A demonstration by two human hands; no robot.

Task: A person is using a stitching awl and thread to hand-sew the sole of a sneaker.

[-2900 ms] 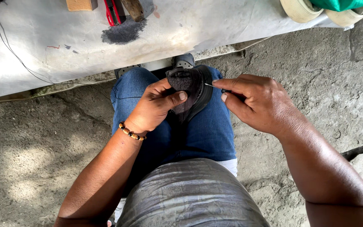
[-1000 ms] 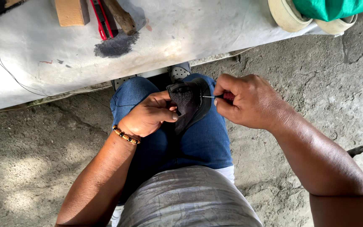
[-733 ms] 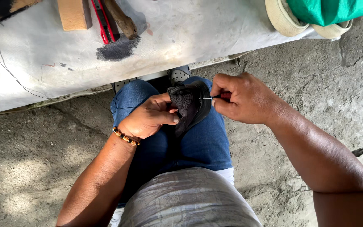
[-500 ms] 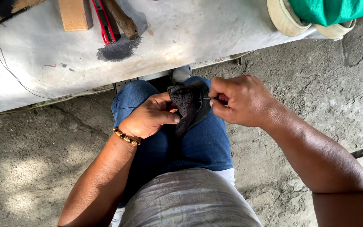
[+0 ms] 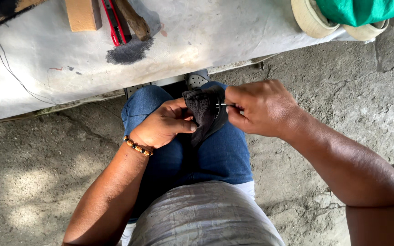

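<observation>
No packages, labels, signs or screens in view.

Rough cracked concrete floor [image 5: 334,91] all around me with dappled sunlight at lower left, and across the top of the frame a low bench under a stained white sheet [image 5: 197,32], carrying a wood block [image 5: 83,13] upper left and tape rolls [image 5: 308,18] upper right.

I see a white-covered bench [image 5: 197,41] across the top. On it lie a wooden block [image 5: 83,14], a red-handled tool [image 5: 116,25] just beside that, and a dark stain [image 5: 128,51]. At the bench's right end sit tape rolls [image 5: 313,18] under green cloth [image 5: 361,9].
</observation>
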